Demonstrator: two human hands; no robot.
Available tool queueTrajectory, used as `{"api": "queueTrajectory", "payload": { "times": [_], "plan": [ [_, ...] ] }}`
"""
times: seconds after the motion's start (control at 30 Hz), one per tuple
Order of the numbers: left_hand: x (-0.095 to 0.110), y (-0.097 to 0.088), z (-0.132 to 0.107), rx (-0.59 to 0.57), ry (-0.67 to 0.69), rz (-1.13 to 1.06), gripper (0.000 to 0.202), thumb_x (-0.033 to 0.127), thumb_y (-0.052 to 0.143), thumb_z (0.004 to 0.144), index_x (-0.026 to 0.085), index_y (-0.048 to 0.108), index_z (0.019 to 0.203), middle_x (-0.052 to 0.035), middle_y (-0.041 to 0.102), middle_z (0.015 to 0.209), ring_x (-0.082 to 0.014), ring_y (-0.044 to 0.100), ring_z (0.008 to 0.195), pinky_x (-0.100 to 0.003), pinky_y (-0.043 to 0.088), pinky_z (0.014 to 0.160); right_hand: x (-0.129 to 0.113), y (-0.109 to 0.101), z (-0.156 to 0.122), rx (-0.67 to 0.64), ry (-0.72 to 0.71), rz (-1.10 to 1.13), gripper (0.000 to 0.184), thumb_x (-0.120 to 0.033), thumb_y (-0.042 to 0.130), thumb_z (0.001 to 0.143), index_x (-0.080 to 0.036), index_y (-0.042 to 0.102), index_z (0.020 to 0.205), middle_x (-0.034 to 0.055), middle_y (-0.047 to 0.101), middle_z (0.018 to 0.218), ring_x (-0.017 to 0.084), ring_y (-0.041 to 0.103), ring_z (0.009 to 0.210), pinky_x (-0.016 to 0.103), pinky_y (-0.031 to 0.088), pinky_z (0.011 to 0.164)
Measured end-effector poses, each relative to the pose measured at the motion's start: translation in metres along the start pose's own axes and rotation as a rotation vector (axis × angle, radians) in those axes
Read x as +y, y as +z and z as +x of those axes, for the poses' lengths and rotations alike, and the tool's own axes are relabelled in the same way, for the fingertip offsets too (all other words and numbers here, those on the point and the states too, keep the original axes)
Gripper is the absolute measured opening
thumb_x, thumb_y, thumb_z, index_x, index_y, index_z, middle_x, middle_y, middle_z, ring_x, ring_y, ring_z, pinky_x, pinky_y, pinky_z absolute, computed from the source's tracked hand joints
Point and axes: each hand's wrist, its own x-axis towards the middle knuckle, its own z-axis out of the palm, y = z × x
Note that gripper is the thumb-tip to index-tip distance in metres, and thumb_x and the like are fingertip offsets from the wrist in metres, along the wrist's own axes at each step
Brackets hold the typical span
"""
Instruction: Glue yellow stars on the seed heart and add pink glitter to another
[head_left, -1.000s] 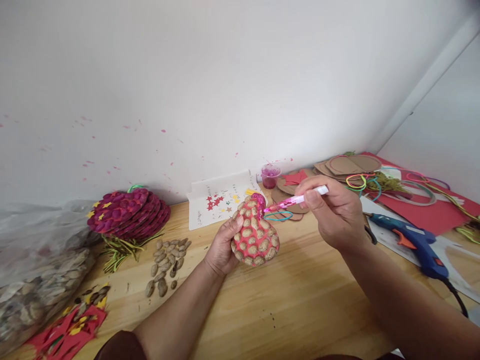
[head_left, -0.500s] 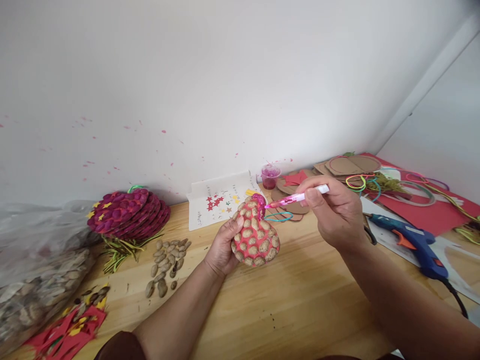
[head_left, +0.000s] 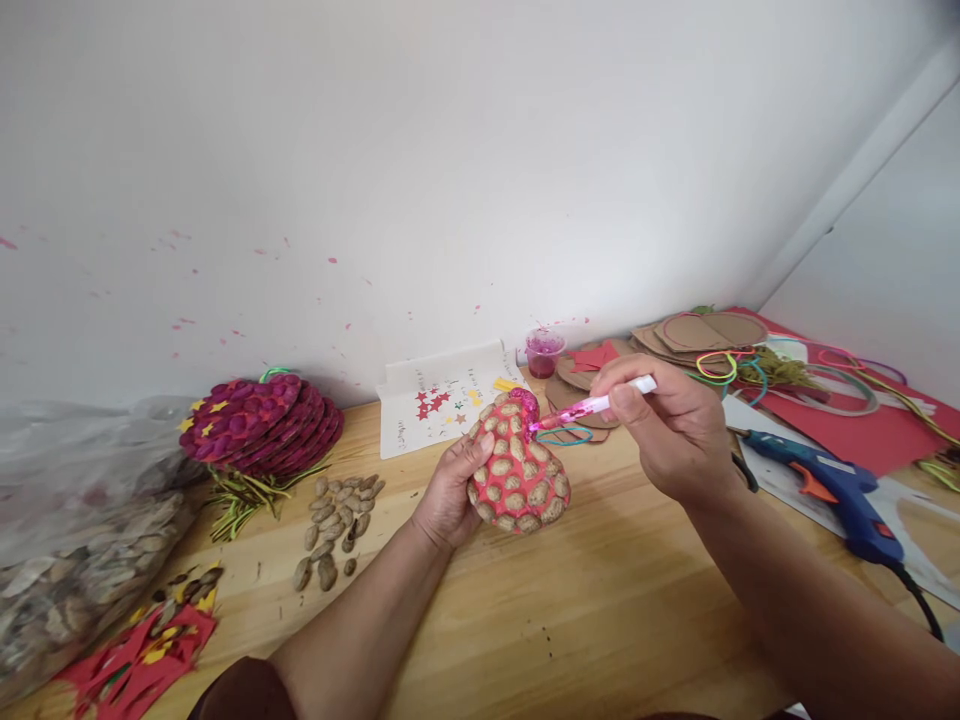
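My left hand [head_left: 454, 485] grips the left edge of a gourd-shaped red piece [head_left: 520, 470] covered with peanut shells. Its upper right part is coated in wet magenta paint, while the lower shells keep their tan colour. Between the thumb and fingers of my right hand [head_left: 667, 425] is a paintbrush [head_left: 592, 408] with a white handle smeared pink. The brush tip touches the piece at its narrow neck on the right side. A teal cord loop [head_left: 564, 436] shows just right of the neck.
Loose peanuts [head_left: 341, 515] lie left of my hand. Behind them is a stack of magenta-painted pieces [head_left: 259, 425]. A plastic cup of paint [head_left: 544, 353] stands by the wall, beside a paper sheet with stars [head_left: 405, 430]. A blue glue gun [head_left: 847, 490] and cardboard shapes [head_left: 712, 332] sit at right.
The brush tip has gone slightly down along the neck of the piece, and a little more of its right edge is magenta. Both hands keep their hold.
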Motion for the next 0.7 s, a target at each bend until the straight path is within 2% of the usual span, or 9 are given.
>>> {"api": "queueTrajectory", "payload": {
  "times": [0.2, 0.3, 0.4, 0.5, 0.63, 0.7],
  "plan": [
    [-0.0004, -0.0005, 0.0007, 0.012, -0.001, 0.000, 0.032, 0.033, 0.087, 0.075, 0.014, 0.073, 0.096, -0.0056, 0.080, 0.076, -0.0220, 0.078, 0.072, -0.032, 0.061, 0.084, 0.0015, -0.0015, 0.0014, 0.052, -0.005, -0.024, 0.024, -0.045, 0.063, 0.097, -0.024, 0.070, 0.088, 0.0018, 0.061, 0.072, 0.018, 0.054, 0.065, 0.033, 0.043, 0.062],
    [0.0001, -0.0004, 0.0003, 0.005, 0.003, 0.006, 0.033, 0.035, 0.089, 0.073, 0.014, 0.073, 0.092, -0.0055, 0.079, 0.072, -0.0201, 0.076, 0.064, -0.030, 0.061, 0.076, 0.0006, -0.0010, 0.0014, -0.007, 0.005, 0.020, 0.024, -0.044, 0.062, 0.098, -0.023, 0.070, 0.087, 0.0017, 0.060, 0.070, 0.016, 0.052, 0.062, 0.031, 0.041, 0.057],
    [0.0005, -0.0007, -0.0004, 0.016, -0.006, 0.009, 0.034, 0.035, 0.089, 0.073, 0.013, 0.073, 0.094, -0.0057, 0.079, 0.074, -0.0184, 0.074, 0.059, -0.027, 0.060, 0.069, -0.0003, -0.0006, 0.0020, 0.019, 0.003, -0.017, 0.024, -0.044, 0.064, 0.097, -0.023, 0.070, 0.086, 0.0014, 0.061, 0.070, 0.016, 0.052, 0.062, 0.031, 0.042, 0.057],
    [0.0007, -0.0013, -0.0010, 0.034, -0.015, 0.018, 0.037, 0.035, 0.088, 0.074, 0.014, 0.073, 0.100, -0.0068, 0.081, 0.080, -0.0213, 0.077, 0.068, -0.031, 0.061, 0.076, 0.0011, -0.0010, 0.0024, 0.049, -0.011, -0.025, 0.023, -0.042, 0.063, 0.098, -0.023, 0.070, 0.088, 0.0013, 0.061, 0.070, 0.016, 0.054, 0.064, 0.032, 0.043, 0.060],
    [0.0008, -0.0018, -0.0011, 0.038, -0.015, 0.026, 0.038, 0.036, 0.087, 0.075, 0.013, 0.073, 0.101, -0.0093, 0.081, 0.085, -0.0262, 0.079, 0.080, -0.035, 0.061, 0.084, 0.0039, -0.0011, 0.0012, -0.041, 0.048, 0.094, 0.023, -0.042, 0.061, 0.099, -0.023, 0.069, 0.090, 0.0001, 0.056, 0.070, 0.015, 0.051, 0.059, 0.031, 0.040, 0.055],
    [0.0007, -0.0018, -0.0011, 0.036, -0.015, 0.027, 0.037, 0.035, 0.087, 0.075, 0.013, 0.073, 0.102, -0.0106, 0.081, 0.085, -0.0273, 0.079, 0.082, -0.037, 0.060, 0.087, 0.0042, -0.0016, 0.0010, -0.027, 0.048, 0.055, 0.022, -0.042, 0.062, 0.098, -0.023, 0.070, 0.090, 0.0004, 0.058, 0.070, 0.016, 0.051, 0.060, 0.031, 0.041, 0.056]
  ]
}}
